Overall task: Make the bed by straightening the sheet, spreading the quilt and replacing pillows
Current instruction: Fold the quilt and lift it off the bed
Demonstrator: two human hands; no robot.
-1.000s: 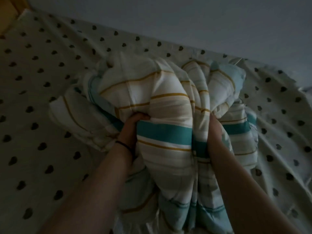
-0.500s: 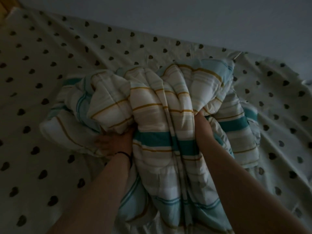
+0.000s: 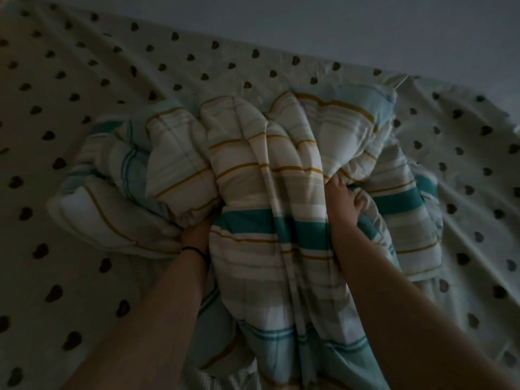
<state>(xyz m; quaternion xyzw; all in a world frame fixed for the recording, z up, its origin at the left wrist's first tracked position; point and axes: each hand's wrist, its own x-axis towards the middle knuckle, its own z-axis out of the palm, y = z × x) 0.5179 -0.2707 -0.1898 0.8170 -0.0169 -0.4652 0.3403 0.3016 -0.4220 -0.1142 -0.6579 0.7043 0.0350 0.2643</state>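
Your left hand (image 3: pixel 197 235) buried under the bunched striped quilt (image 3: pixel 270 175), grip unclear, your right hand (image 3: pixel 344 197) clutching its folds, heart-dotted sheet (image 3: pixel 84 80) beneath

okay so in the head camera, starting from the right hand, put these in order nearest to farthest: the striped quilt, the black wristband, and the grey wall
1. Striped quilt: bunched mid-bed; the right hand grips its folds.
2. Black wristband: across the bundle, on the left wrist just below the left hand.
3. Grey wall: beyond the far edge of the heart-print sheet.
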